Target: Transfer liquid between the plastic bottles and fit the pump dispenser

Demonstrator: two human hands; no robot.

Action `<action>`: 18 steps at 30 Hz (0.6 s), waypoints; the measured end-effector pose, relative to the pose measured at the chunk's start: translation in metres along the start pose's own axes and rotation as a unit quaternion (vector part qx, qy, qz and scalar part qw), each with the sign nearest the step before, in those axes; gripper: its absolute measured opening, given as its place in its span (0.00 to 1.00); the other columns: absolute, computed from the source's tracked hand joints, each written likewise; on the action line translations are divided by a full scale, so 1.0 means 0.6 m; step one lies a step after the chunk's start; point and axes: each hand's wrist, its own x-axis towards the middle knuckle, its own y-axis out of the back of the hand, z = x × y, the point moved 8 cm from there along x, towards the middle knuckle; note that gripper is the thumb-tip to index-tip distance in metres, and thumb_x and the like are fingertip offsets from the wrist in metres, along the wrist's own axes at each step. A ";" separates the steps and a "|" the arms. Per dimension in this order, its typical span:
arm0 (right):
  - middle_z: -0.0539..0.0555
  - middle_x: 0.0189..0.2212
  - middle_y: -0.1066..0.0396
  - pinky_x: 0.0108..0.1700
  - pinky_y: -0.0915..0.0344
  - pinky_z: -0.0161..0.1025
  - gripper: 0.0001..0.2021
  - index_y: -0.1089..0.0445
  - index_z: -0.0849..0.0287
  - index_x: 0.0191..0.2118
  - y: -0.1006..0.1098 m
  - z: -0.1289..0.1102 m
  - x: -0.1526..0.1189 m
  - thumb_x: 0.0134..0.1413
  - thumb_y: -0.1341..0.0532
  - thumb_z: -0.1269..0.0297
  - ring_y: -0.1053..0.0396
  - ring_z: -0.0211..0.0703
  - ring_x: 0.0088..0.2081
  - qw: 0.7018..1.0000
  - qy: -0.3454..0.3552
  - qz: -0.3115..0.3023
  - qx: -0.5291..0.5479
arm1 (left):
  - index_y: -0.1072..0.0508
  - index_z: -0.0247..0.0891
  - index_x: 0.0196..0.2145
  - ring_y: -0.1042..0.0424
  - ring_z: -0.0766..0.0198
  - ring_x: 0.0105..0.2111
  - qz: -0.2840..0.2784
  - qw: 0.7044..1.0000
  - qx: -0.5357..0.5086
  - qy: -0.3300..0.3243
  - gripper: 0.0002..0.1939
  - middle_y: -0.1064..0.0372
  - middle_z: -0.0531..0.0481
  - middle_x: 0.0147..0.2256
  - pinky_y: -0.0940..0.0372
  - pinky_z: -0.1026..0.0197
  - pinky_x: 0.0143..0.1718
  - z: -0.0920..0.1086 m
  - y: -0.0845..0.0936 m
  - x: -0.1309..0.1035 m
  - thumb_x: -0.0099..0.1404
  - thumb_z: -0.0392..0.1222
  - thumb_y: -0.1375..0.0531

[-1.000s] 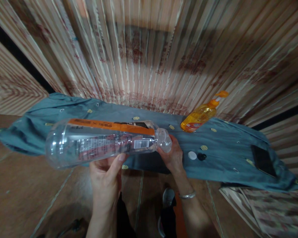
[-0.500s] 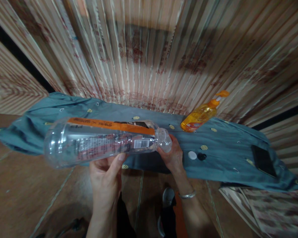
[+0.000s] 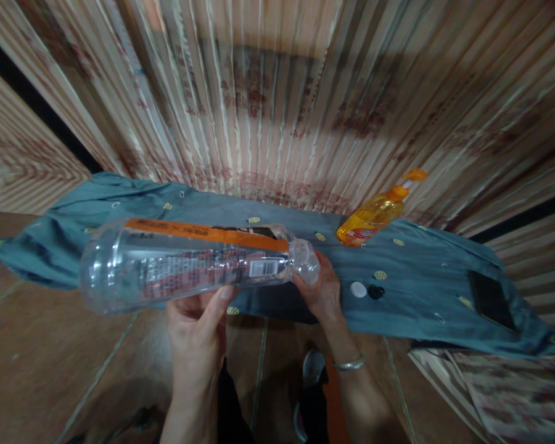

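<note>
A large clear plastic bottle (image 3: 203, 268) with an orange-striped printed label lies on its side in the air above the cloth. My left hand (image 3: 197, 333) grips it from below, thumb along its near side. Its narrow end points right and meets a small clear container (image 3: 306, 262), perhaps a small bottle. My right hand (image 3: 322, 293) is closed around this container, with most of the fingers hidden behind it. I cannot tell whether liquid is inside either one. A white cap (image 3: 358, 290) and a small black piece (image 3: 376, 291) rest on the cloth, right of my right hand.
A pump bottle of orange liquid (image 3: 372, 216) stands on the teal cloth (image 3: 425, 277) at the back right. A dark phone-like slab (image 3: 490, 300) lies near the right end. Behind the cloth hangs a pleated curtain (image 3: 277, 123). Below is a tiled floor (image 3: 97, 357).
The large bottle's base has shifted very slightly left. Both hands keep their hold, and the things on the cloth stay where they were.
</note>
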 end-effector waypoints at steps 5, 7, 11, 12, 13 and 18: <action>0.62 0.49 0.23 0.52 0.26 0.58 0.28 0.34 0.58 0.55 0.000 -0.001 0.000 0.49 0.35 0.53 0.24 0.60 0.50 1.000 0.005 -0.003 0.001 | 0.21 0.38 0.28 0.20 0.57 0.33 0.002 1.000 -0.013 0.009 0.20 0.20 0.49 0.30 0.24 0.49 0.47 0.000 -0.001 -0.001 0.39 0.49 0.22; 0.62 0.48 0.23 0.52 0.26 0.58 0.28 0.34 0.58 0.55 0.001 -0.001 0.001 0.49 0.35 0.53 0.24 0.59 0.50 1.000 0.003 -0.004 0.000 | 0.22 0.39 0.28 0.20 0.58 0.33 0.003 1.000 -0.015 0.008 0.20 0.20 0.50 0.29 0.24 0.50 0.47 0.000 -0.001 -0.001 0.39 0.48 0.22; 0.62 0.48 0.23 0.51 0.26 0.57 0.28 0.34 0.58 0.55 0.000 -0.001 0.001 0.49 0.35 0.52 0.24 0.59 0.49 1.000 0.005 -0.006 -0.002 | 0.23 0.38 0.26 0.21 0.59 0.32 0.008 1.000 -0.017 0.012 0.20 0.21 0.50 0.28 0.24 0.52 0.45 0.000 -0.001 -0.001 0.38 0.48 0.21; 0.62 0.48 0.23 0.51 0.26 0.57 0.29 0.34 0.58 0.55 0.000 -0.001 0.001 0.49 0.35 0.52 0.24 0.59 0.49 1.000 0.005 -0.006 -0.003 | 0.23 0.38 0.26 0.21 0.59 0.32 0.010 1.000 -0.016 0.013 0.20 0.21 0.50 0.28 0.24 0.51 0.45 0.000 -0.001 -0.001 0.38 0.48 0.21; 0.62 0.48 0.23 0.51 0.26 0.57 0.29 0.34 0.58 0.55 0.000 -0.001 0.001 0.49 0.35 0.51 0.24 0.59 0.49 1.000 0.005 -0.005 -0.004 | 0.23 0.38 0.26 0.21 0.59 0.32 0.011 1.000 -0.016 0.013 0.20 0.21 0.50 0.28 0.24 0.51 0.45 0.000 0.000 -0.001 0.38 0.48 0.22; 0.62 0.48 0.23 0.52 0.26 0.56 0.28 0.34 0.58 0.55 0.000 -0.002 0.000 0.50 0.36 0.51 0.24 0.59 0.49 1.000 0.010 -0.004 -0.010 | 0.23 0.38 0.25 0.22 0.59 0.32 0.014 1.000 -0.024 0.013 0.19 0.22 0.50 0.27 0.24 0.52 0.45 -0.001 0.001 -0.002 0.39 0.46 0.22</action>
